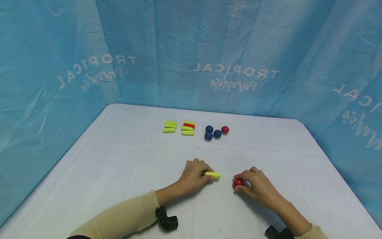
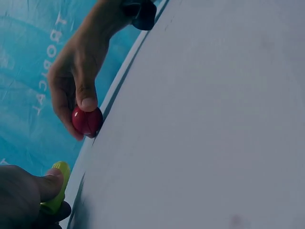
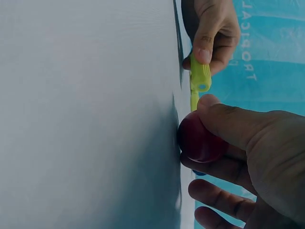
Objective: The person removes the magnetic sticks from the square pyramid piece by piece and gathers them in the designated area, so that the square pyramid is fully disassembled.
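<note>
My left hand [image 1: 194, 174] pinches a short yellow highlighter [image 1: 213, 175] between thumb and fingers, just over the white tabletop. In the right wrist view, the ribbed end of the highlighter [image 3: 201, 76] points away from that hand. A glossy red ball [image 1: 237, 182] is in the grip of my right hand [image 1: 259, 187], thumb on one side and fingertips on the other. Seen from the left wrist, the ball [image 2: 87, 121] is at the tabletop, though contact is hard to tell. A small gap separates the two hands.
Farther back lie two groups of yellow highlighters [image 1: 187, 133], one including a red highlighter [image 1: 190, 126]. Beside them sit several dark blue balls [image 1: 208, 136] and another red ball [image 1: 225, 129]. A blue printed curtain [image 1: 179, 49] surrounds the white table [image 1: 119, 149].
</note>
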